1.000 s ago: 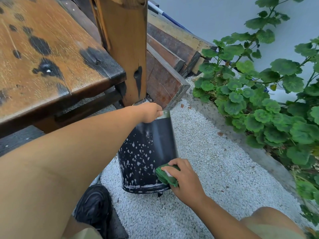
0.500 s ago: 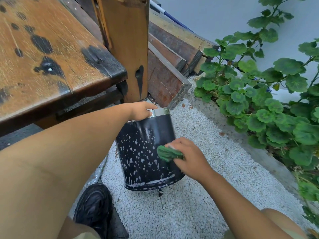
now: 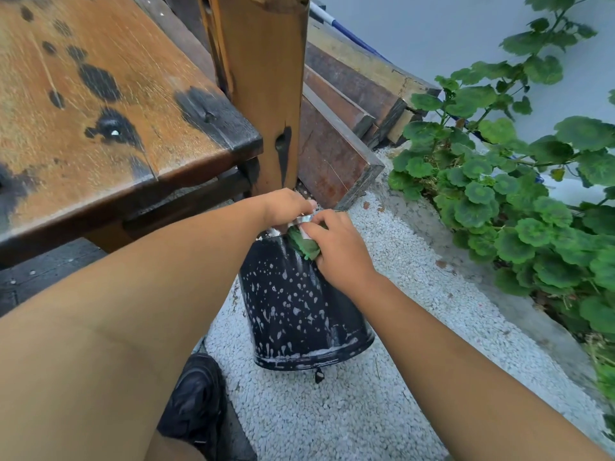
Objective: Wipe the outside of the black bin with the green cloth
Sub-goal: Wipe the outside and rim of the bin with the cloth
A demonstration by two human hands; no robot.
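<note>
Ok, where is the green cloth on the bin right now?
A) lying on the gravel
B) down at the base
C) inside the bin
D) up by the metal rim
D: the right hand presses the green cloth against the black bin just under its metal rim.
</note>
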